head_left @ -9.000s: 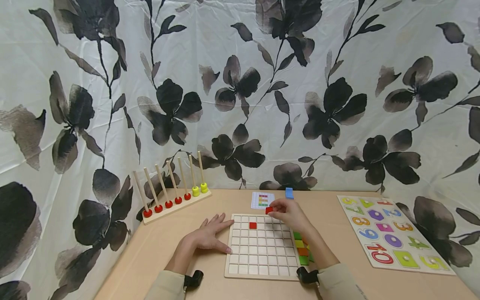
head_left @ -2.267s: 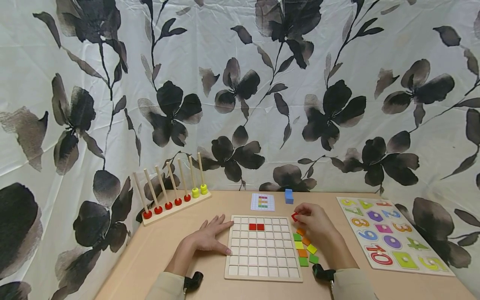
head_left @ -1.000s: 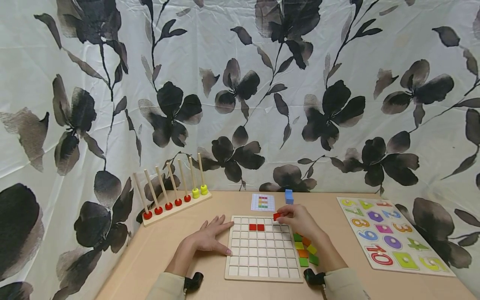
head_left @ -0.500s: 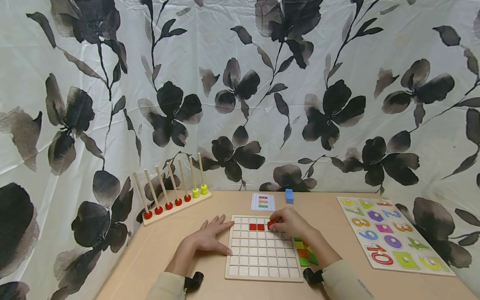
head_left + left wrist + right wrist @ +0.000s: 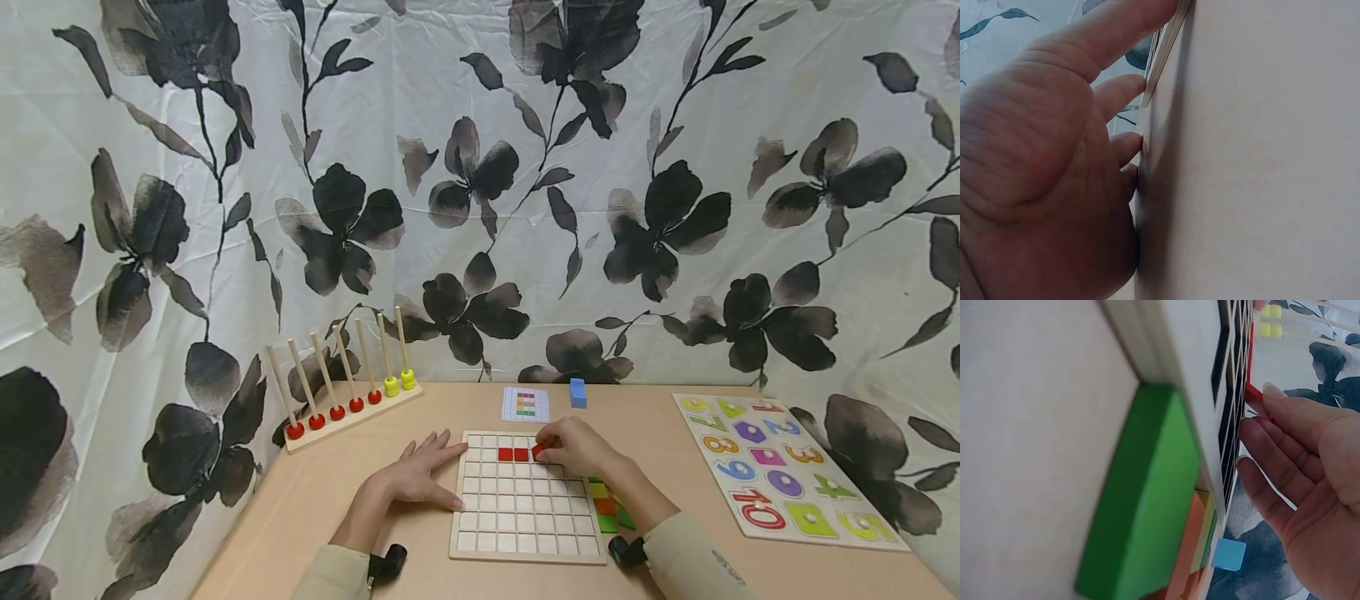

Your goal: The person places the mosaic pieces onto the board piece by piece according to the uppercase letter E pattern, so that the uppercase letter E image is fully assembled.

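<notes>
Head view: left hand (image 5: 420,473) is spread out on the surface (image 5: 686,479), thumb and index at the left edge of the wooden grid board (image 5: 487,525); right hand (image 5: 576,446) is pinching a red square tile (image 5: 537,451), tilted, over the upper part, just right of two seated red tiles (image 5: 521,454). Loose coloured tiles (image 5: 606,506) crowd the right edge, so that side's tight, though there's decent room before the number puzzle board (image 5: 787,471). Pattern card (image 5: 525,404) sits just past the far edge. Left wrist cam: thumb's right on the board's edge, fingers straight-ish. Right wrist cam: red tile's at the fingertips, green tile (image 5: 1147,494) lies right along the board's side.
</notes>
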`<action>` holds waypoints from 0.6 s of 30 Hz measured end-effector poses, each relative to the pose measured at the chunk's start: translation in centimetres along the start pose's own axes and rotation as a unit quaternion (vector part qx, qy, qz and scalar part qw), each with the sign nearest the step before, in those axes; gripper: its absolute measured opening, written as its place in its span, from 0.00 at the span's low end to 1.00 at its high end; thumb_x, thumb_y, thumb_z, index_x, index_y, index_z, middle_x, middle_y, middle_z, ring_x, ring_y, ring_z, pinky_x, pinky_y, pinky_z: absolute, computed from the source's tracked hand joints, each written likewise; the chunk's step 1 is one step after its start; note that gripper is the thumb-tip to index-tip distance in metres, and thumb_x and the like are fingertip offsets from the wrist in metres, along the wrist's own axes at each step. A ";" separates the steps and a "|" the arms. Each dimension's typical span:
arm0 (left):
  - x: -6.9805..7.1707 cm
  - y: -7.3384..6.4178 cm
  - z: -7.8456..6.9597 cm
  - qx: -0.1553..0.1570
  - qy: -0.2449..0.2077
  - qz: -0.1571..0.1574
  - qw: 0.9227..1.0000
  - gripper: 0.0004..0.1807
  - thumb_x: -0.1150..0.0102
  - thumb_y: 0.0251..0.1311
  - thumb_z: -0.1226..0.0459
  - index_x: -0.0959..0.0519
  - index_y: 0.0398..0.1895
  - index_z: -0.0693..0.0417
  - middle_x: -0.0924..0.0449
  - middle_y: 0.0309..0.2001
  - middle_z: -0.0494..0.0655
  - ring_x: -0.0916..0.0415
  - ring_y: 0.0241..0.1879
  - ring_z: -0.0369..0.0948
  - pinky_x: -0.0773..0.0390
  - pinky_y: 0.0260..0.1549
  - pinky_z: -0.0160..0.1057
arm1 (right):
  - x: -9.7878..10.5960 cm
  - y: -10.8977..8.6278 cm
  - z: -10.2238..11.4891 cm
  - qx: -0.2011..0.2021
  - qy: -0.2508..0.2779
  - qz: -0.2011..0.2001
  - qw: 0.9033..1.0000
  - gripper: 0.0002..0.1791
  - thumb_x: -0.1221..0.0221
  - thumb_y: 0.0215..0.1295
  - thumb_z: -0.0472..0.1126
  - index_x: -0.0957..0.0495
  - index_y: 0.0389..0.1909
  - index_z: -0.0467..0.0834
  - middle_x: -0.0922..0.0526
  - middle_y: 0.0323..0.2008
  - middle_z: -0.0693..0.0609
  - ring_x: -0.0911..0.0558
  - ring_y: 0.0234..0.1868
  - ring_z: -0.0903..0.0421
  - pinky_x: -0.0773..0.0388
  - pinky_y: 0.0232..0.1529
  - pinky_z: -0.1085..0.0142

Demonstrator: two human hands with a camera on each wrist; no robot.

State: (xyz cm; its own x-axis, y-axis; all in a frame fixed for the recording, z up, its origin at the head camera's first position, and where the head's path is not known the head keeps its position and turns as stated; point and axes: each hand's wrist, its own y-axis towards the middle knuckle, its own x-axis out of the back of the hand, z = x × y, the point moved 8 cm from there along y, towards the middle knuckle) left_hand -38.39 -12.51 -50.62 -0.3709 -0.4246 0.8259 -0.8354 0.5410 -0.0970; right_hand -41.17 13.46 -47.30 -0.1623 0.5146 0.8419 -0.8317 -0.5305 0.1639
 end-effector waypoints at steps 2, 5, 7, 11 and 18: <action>0.0 0.0 0.0 0.000 0.000 0.000 1.000 0.56 0.24 0.49 0.38 0.37 0.81 0.42 0.55 0.84 0.62 0.63 0.83 0.63 0.64 0.78 0.71 | -0.1 0.1 0.0 0.000 -0.003 0.003 1.000 0.07 0.28 0.64 0.40 0.11 0.42 0.45 0.13 0.34 0.60 0.22 0.34 0.61 0.21 0.37 0.69; 0.0 -0.1 0.0 0.000 0.000 0.000 1.000 0.56 0.24 0.48 0.38 0.37 0.81 0.42 0.55 0.84 0.62 0.63 0.84 0.63 0.65 0.78 0.71 | -0.2 0.2 0.0 0.000 -0.005 0.005 1.000 0.07 0.28 0.64 0.41 0.11 0.42 0.46 0.13 0.35 0.60 0.22 0.35 0.60 0.22 0.38 0.69; -0.1 -0.1 0.0 -0.002 0.001 0.001 1.000 0.56 0.24 0.48 0.38 0.37 0.81 0.42 0.55 0.84 0.62 0.63 0.83 0.63 0.64 0.78 0.71 | -0.3 0.3 -0.1 -0.001 -0.005 0.009 1.000 0.06 0.28 0.65 0.41 0.11 0.41 0.46 0.13 0.35 0.60 0.22 0.35 0.61 0.22 0.38 0.69; -0.1 -0.1 0.0 -0.004 0.004 0.000 1.000 0.57 0.24 0.48 0.38 0.37 0.81 0.44 0.55 0.84 0.62 0.62 0.83 0.64 0.64 0.77 0.72 | -0.5 0.4 -0.2 -0.003 -0.002 0.014 1.000 0.06 0.29 0.65 0.41 0.11 0.42 0.46 0.13 0.34 0.61 0.22 0.35 0.60 0.22 0.37 0.69; -0.1 -0.1 -0.1 -0.003 0.006 0.000 1.000 0.56 0.24 0.48 0.38 0.37 0.81 0.43 0.55 0.84 0.62 0.62 0.83 0.64 0.64 0.77 0.72 | -0.4 0.3 0.1 0.004 0.001 0.018 1.000 0.06 0.29 0.65 0.39 0.11 0.42 0.45 0.12 0.36 0.58 0.22 0.36 0.60 0.21 0.38 0.68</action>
State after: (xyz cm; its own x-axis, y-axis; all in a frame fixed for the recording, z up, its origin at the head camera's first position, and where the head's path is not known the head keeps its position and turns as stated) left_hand -38.26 -12.46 -50.63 -0.3659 -0.4150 0.8330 -0.8328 0.5455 -0.0941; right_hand -41.34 13.02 -47.54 -0.1926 0.4968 0.8462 -0.8212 -0.5537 0.1381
